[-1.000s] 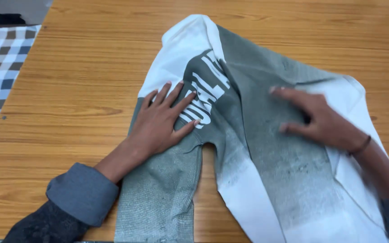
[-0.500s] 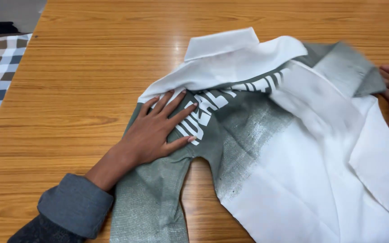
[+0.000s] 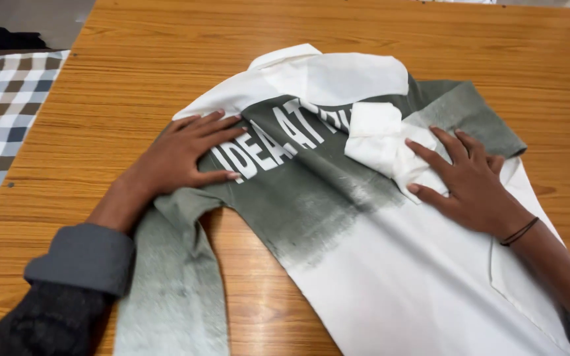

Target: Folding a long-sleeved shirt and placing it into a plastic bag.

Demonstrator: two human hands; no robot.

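Both hands lie flat and open, well apart, on the shirt [image 3: 338, 217] spread over the surface [image 3: 133, 72]. Left hand [image 3: 183, 155] presses the grey shoulder; right hand [image 3: 466, 178] pins the folded sleeve [image 3: 380, 138]. Shirt's long axis runs from collar [image 3: 324, 72] toward the right forearm.

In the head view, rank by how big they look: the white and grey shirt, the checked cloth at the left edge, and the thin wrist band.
1. White and grey shirt, largest.
2. Checked cloth, cut off by the frame, so only partly seen.
3. Thin dark wrist band, smallest.
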